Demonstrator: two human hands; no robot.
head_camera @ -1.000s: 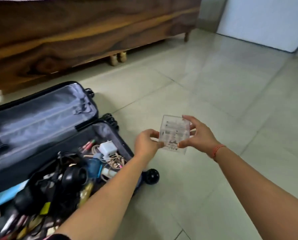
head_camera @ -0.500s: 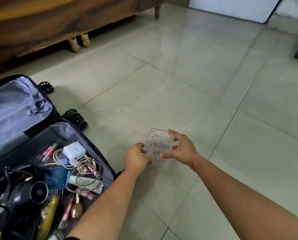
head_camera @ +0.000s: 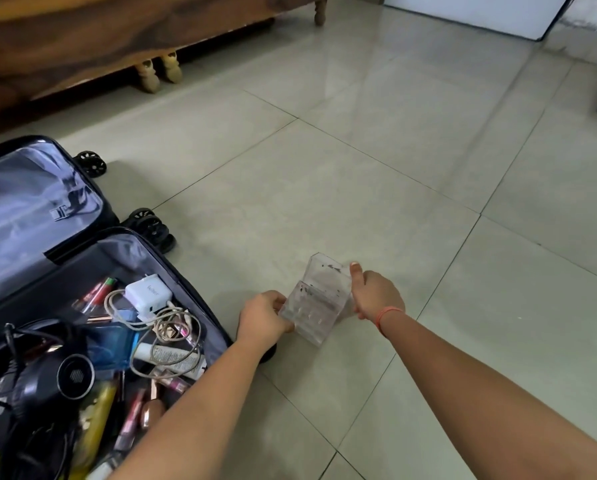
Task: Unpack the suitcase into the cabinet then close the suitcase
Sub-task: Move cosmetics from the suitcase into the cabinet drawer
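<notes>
Holding a clear plastic box (head_camera: 316,299) between them, the left hand (head_camera: 264,318) and the right hand (head_camera: 376,295) are both extended over the tiled floor (head_camera: 376,161), just to the right of the open suitcase (head_camera: 92,258). The left hand's fingers are curled and clamped on the box's near left side; the right hand's fingers are closed against its far right side, thumb raised along the upper edge. The box is tilted, one corner pointing down toward the floor; whether it touches the tile cannot be told. Dark specks show on its inner walls. An orange wristband (head_camera: 387,315) sits on the right wrist. The suitcase lies flat on the floor, its grey-lined lid half (head_camera: 27,209) folded away toward the upper left, black wheels (head_camera: 151,226) showing at the hinge end. The lower half is filled: a white charger (head_camera: 148,294) with a coiled cable (head_camera: 165,327), a blue bottle (head_camera: 111,344), a white tube (head_camera: 169,358), a black hair dryer (head_camera: 58,379), a yellow bottle (head_camera: 96,417) and several lipstick-type tubes (head_camera: 98,292). A wooden bed frame (head_camera: 99,39) on turned legs (head_camera: 158,69) runs along the top left. A white panel (head_camera: 480,10) stands at the top right.
</notes>
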